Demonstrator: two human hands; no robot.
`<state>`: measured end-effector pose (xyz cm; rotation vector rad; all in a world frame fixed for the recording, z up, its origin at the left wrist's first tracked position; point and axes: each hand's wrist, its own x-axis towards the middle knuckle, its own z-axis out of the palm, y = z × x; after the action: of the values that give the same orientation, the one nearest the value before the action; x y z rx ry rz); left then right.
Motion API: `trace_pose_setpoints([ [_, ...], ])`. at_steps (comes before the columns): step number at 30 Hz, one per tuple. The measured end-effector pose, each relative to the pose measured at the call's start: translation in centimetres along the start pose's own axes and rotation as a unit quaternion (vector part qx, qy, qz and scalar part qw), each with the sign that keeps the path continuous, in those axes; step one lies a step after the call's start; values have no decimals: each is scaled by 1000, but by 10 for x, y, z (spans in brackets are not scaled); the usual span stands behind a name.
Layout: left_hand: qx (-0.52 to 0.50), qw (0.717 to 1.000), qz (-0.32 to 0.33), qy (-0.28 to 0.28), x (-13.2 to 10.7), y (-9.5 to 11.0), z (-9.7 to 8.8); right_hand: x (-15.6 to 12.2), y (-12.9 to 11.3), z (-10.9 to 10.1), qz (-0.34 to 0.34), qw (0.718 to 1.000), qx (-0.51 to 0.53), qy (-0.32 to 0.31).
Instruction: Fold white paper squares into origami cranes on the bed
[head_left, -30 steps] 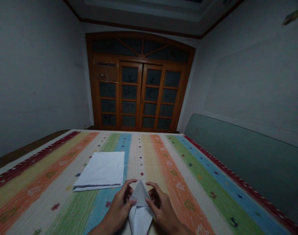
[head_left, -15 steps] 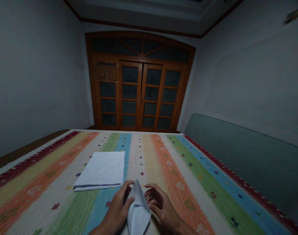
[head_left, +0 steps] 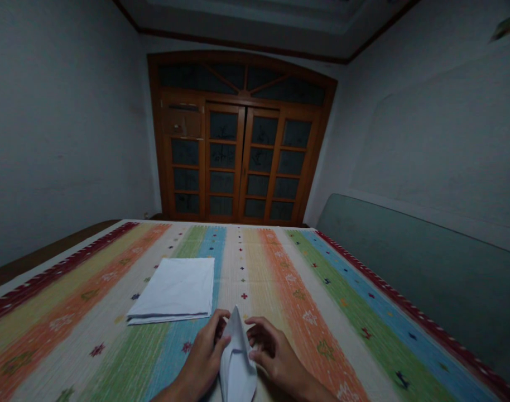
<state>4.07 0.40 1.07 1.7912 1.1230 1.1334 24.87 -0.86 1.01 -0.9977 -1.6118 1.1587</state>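
Observation:
A white cloth napkin, folded to a tall point, stands at the bottom middle, its lower end cut off by the picture's edge. My left hand grips its left side, the thumb on the front face and the fingers behind. On the other side, my right hand is curled around the right edge, with its thumb against the fold and its fingertips partly hidden. Further off to the left lies a flat stack of folded white napkins.
A striped, multicoloured tablecloth covers the table. Along the right side runs a pale green panel. Beyond the far edge stand wooden doors with glass panes.
My right thumb has come in against the napkin's right edge, and the lower right flap sits narrower. My left hand keeps its hold. The view has shifted slightly.

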Motion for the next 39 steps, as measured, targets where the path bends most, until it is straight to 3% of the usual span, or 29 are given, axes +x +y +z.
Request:
trace_pose_setpoints([
  [6, -4, 999, 22, -28, -1, 1, -1, -3, -4, 3, -2, 998, -62, 6],
  [21, -2, 992, 50, -117, -3, 9, 0, -7, 17, 1, -42, 970, -236, 28],
  [28, 75, 992, -3, -103, -7, -4, 2, -9, 16, 0, -66, 966, -250, 8],
  [35, 103, 988, 7, -117, -7, -11, 3, -13, 13, -12, -49, 970, -234, -45],
  [39, 118, 985, 18, -127, -7, -14, 3, -12, 15, -8, -49, 960, -272, -36],
])
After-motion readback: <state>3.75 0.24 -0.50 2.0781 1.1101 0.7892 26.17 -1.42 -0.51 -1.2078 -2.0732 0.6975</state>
